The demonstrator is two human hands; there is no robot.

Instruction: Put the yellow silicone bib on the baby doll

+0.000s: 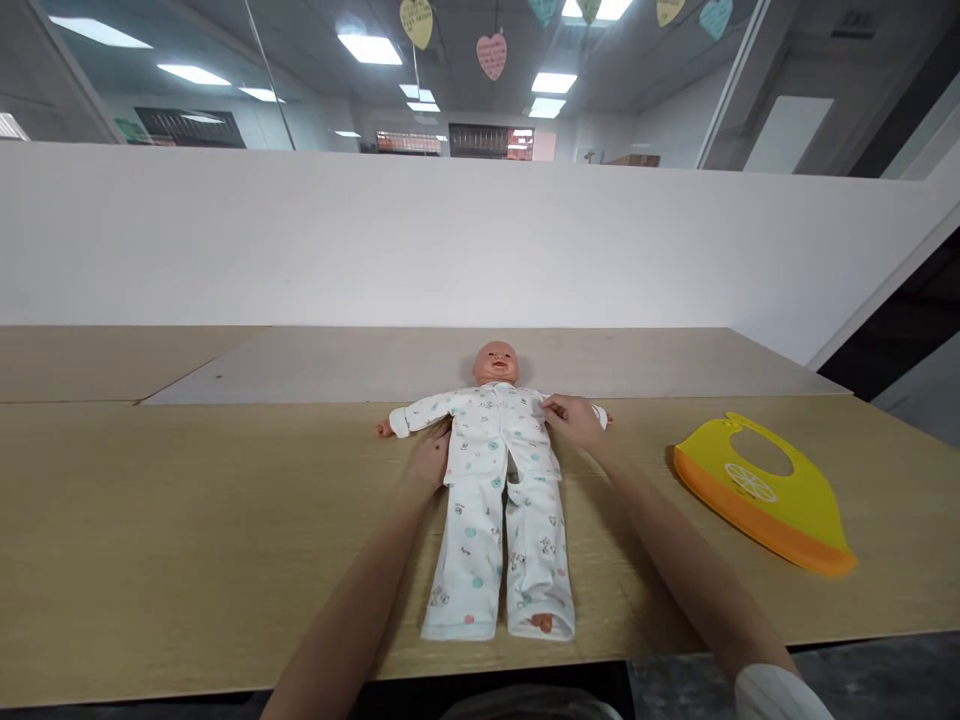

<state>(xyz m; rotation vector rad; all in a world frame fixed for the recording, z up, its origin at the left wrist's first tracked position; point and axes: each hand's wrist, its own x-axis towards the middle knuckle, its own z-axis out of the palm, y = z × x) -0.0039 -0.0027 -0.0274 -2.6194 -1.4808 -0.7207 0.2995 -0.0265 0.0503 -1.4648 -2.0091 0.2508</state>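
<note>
Head view: the doll shirt (480, 440) partly hides my left hand (430, 461); my right hand (576, 420) touches it (both grips unclear).

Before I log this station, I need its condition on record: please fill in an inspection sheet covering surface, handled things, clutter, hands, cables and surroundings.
Surface: wood-toned table, with a paler strip along the back.
Handled things: doll face up, in patterned white shirt and trousers; shirt's lower front parted.
Clutter: yellow-and-orange bib, lying apart on the right.
Hands: left hand at the shirt's side, partly hidden; right hand with fingers at the shirt near the shoulder, grip unclear.
Cables: nothing seen.
Surroundings: white wall, glass above it, hanging paper hearts.
</note>
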